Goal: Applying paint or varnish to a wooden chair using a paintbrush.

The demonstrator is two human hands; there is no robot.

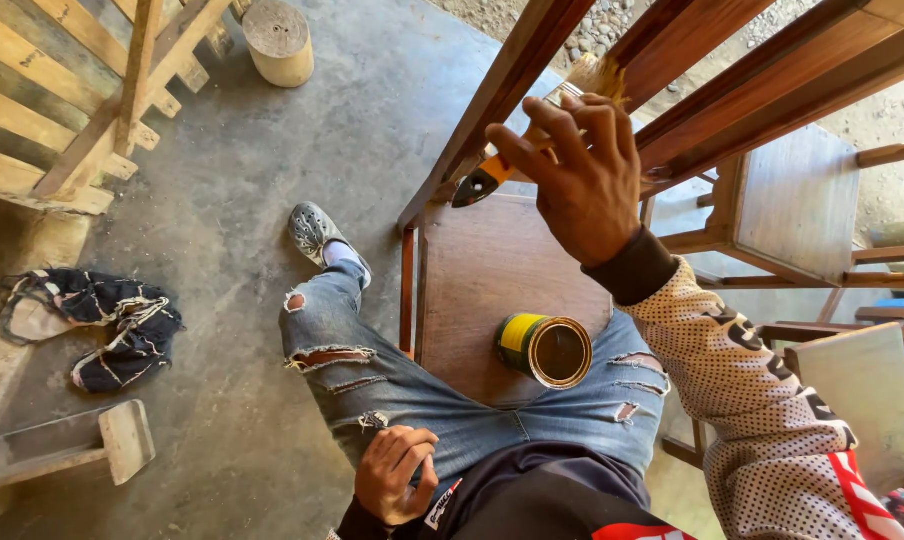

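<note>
The right hand (pixel 584 175) is raised in front of the person, its grip clamped on a brush (pixel 532 135) whose handle runs on a slant: the dark handle tip pokes out low and to the left of the fingers, and the pale bristles lie up and to the right, touching or just against a slanted wooden rail (pixel 672 45) of the chair frame. So the brush's long axis lies roughly along the rail's own slope, bristle end toward the wood and handle end toward the person. The open tin (pixel 544 349), yellow-sided with dark liquid inside, lies tilted on the brown chair seat (pixel 472 270) between the knees, mouth facing toward the camera; it sits below the right hand and a little to its left, well apart from the bristles, and the right hand is nearer to it along the forearm than the left. The left hand (pixel 397 475) rests on the left thigh by the torn jeans (pixel 372 385), fingers curled together loosely on nothing that I can see. To the left on the concrete floor (pixel 222 200) lie a dark rag (pixel 107 320), a wooden block (pixel 122 440) and a round log stub (pixel 278 40), all well apart from both hands.
</note>
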